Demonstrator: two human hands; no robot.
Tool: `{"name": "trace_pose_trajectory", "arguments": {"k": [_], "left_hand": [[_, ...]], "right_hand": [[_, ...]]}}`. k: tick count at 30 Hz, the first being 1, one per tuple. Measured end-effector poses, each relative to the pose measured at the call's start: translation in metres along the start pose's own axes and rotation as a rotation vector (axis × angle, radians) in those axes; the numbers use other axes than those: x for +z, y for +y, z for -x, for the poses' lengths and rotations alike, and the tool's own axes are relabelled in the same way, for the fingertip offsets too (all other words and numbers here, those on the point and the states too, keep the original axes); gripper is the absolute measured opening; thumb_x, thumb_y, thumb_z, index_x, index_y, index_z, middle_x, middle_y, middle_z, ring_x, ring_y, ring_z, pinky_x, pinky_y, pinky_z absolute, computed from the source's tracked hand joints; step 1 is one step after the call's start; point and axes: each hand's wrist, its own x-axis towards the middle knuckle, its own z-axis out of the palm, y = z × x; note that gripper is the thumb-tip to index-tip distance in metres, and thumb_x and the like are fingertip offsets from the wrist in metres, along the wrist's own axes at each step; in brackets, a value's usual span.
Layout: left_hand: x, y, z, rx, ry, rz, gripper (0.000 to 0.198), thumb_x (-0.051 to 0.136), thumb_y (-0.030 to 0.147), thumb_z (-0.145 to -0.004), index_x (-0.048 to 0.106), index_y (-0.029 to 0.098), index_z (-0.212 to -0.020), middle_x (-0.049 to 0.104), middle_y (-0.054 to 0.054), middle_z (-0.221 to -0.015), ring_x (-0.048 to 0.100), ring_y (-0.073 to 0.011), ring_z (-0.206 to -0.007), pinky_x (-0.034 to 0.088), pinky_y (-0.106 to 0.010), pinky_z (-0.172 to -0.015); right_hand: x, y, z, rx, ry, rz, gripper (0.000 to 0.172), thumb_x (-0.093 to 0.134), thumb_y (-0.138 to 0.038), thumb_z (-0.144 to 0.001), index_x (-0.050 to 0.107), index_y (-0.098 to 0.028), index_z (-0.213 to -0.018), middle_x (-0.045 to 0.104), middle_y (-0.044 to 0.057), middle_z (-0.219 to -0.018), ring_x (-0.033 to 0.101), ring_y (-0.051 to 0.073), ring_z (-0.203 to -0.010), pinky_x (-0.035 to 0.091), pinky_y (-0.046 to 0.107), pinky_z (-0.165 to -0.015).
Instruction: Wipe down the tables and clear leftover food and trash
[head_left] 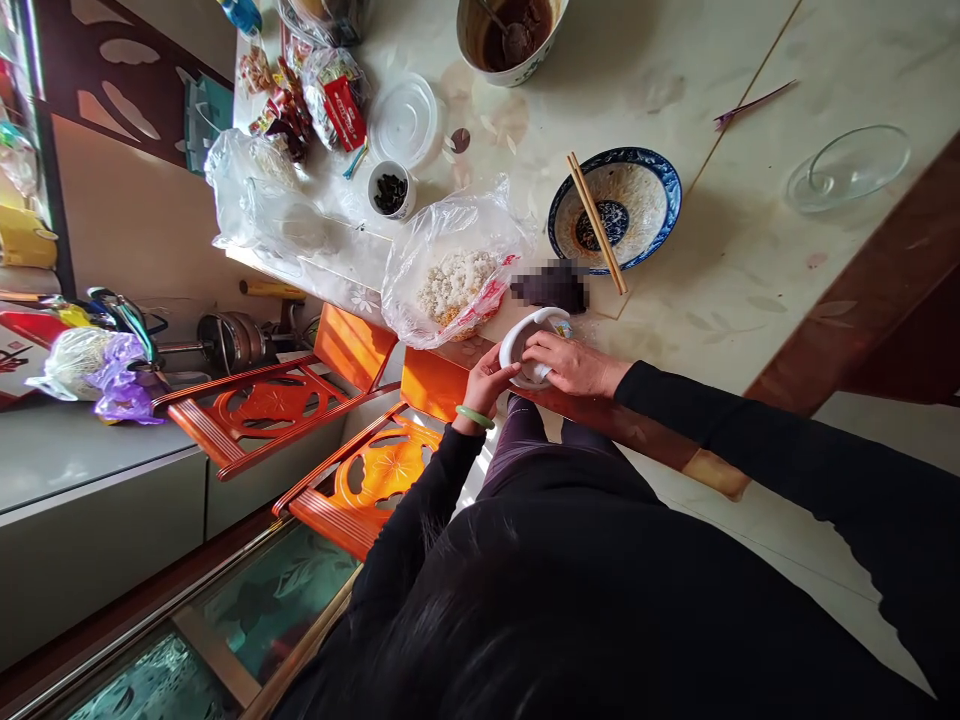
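Observation:
My left hand (491, 380), with a green bangle at its wrist, grips the side of a small white bowl (516, 338) at the table's front edge. The fingers of my right hand (571, 364) are curled down inside that bowl; whatever they pinch is hidden. Just left of the bowl lies an open clear plastic bag (409, 270) with white, rice-like grains (459, 280) and some yellowish crumbs in it. Behind the bowl is a dark, pixelated item (553, 287). A blue-rimmed dish (667, 195) with residue stands farther back, a pair of chopsticks (596, 220) across it.
At the back is a pot (466, 45) of brown paste with a spoon. A small cup (410, 200) of dark pieces, a clear lid (405, 120) and several packets stand on the left. A glass bowl (847, 170) is at right. Orange chairs (382, 470) stand left of me.

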Motion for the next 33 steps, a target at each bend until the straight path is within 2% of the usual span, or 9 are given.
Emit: {"name": "trace_pose_trajectory", "arguments": {"k": [5, 9, 12, 15, 19, 22, 25, 27, 33], "left_hand": [[-0.001, -0.002, -0.001, -0.02, 0.017, 0.0, 0.067, 0.101, 0.032, -0.057, 0.081, 0.022, -0.12, 0.082, -0.003, -0.103, 0.073, -0.0234, -0.095, 0.058, -0.032, -0.083], [0.0, -0.002, 0.002, -0.022, -0.001, -0.002, 0.064, 0.1, 0.032, -0.059, 0.081, 0.023, -0.119, 0.082, -0.003, -0.103, 0.073, -0.0229, -0.096, 0.058, -0.032, -0.085], [0.002, -0.003, 0.003, -0.018, 0.007, 0.002, 0.067, 0.1, 0.031, -0.058, 0.08, 0.021, -0.121, 0.081, -0.004, -0.101, 0.073, -0.0239, -0.097, 0.057, -0.033, -0.087], [0.002, -0.006, 0.002, -0.023, 0.01, 0.004, 0.067, 0.1, 0.032, -0.057, 0.081, 0.019, -0.12, 0.081, -0.004, -0.097, 0.073, -0.0238, -0.094, 0.056, -0.034, -0.086], [0.002, -0.007, 0.001, -0.017, 0.01, -0.008, 0.067, 0.101, 0.033, -0.056, 0.081, 0.02, -0.119, 0.081, -0.003, -0.099, 0.072, -0.0217, -0.091, 0.056, -0.032, -0.083], [0.001, -0.003, 0.001, -0.02, 0.029, -0.017, 0.068, 0.101, 0.035, -0.055, 0.08, 0.02, -0.119, 0.081, -0.002, -0.1, 0.072, -0.0213, -0.092, 0.057, -0.032, -0.083], [0.0, 0.003, 0.001, -0.012, 0.036, -0.018, 0.068, 0.101, 0.035, -0.055, 0.081, 0.021, -0.118, 0.081, -0.002, -0.102, 0.073, -0.0213, -0.092, 0.058, -0.031, -0.083], [0.001, 0.004, 0.001, -0.004, 0.039, -0.024, 0.069, 0.101, 0.036, -0.055, 0.081, 0.021, -0.119, 0.082, -0.003, -0.103, 0.073, -0.0222, -0.094, 0.059, -0.032, -0.083], [0.003, -0.004, -0.005, 0.063, 0.051, -0.06, 0.072, 0.102, 0.039, -0.055, 0.08, 0.02, -0.12, 0.083, -0.004, -0.104, 0.075, -0.0254, -0.099, 0.061, -0.035, -0.088]], "right_hand": [[-0.001, -0.007, -0.005, 0.072, -0.032, 0.117, 0.033, 0.059, 0.0, -0.085, 0.075, -0.018, -0.108, 0.073, 0.014, -0.114, 0.058, 0.032, -0.114, 0.05, 0.045, -0.094], [0.005, -0.011, -0.01, 0.121, 0.07, 0.027, 0.028, 0.055, -0.003, -0.092, 0.076, -0.018, -0.103, 0.074, 0.013, -0.112, 0.06, 0.028, -0.107, 0.05, 0.043, -0.094], [0.015, -0.011, -0.007, 0.082, 0.067, -0.013, 0.032, 0.052, -0.001, -0.093, 0.077, -0.019, -0.101, 0.074, 0.01, -0.107, 0.059, 0.025, -0.101, 0.05, 0.039, -0.09], [0.02, -0.006, -0.001, 0.014, -0.021, 0.047, 0.032, 0.051, -0.002, -0.096, 0.078, -0.018, -0.098, 0.074, 0.011, -0.101, 0.057, 0.025, -0.098, 0.049, 0.038, -0.086], [0.015, 0.003, 0.004, -0.049, -0.129, 0.154, 0.027, 0.055, -0.006, -0.1, 0.078, -0.017, -0.092, 0.073, 0.011, -0.096, 0.055, 0.025, -0.094, 0.047, 0.038, -0.081], [0.007, 0.003, 0.002, -0.049, -0.078, 0.208, 0.031, 0.051, -0.008, -0.104, 0.077, -0.017, -0.09, 0.074, 0.011, -0.096, 0.055, 0.024, -0.095, 0.048, 0.037, -0.082], [0.0, -0.002, -0.005, -0.009, 0.085, 0.262, 0.034, 0.045, -0.01, -0.108, 0.078, -0.018, -0.101, 0.077, 0.01, -0.111, 0.056, 0.024, -0.1, 0.049, 0.038, -0.092], [-0.001, -0.005, -0.011, 0.04, 0.145, 0.315, 0.035, 0.044, -0.013, -0.11, 0.078, -0.017, -0.108, 0.077, 0.011, -0.118, 0.056, 0.025, -0.102, 0.049, 0.039, -0.096], [0.004, 0.003, -0.007, 0.217, 0.034, 0.34, 0.034, 0.046, -0.012, -0.107, 0.08, -0.014, -0.105, 0.079, 0.012, -0.104, 0.061, 0.027, -0.099, 0.048, 0.038, -0.092]]}}
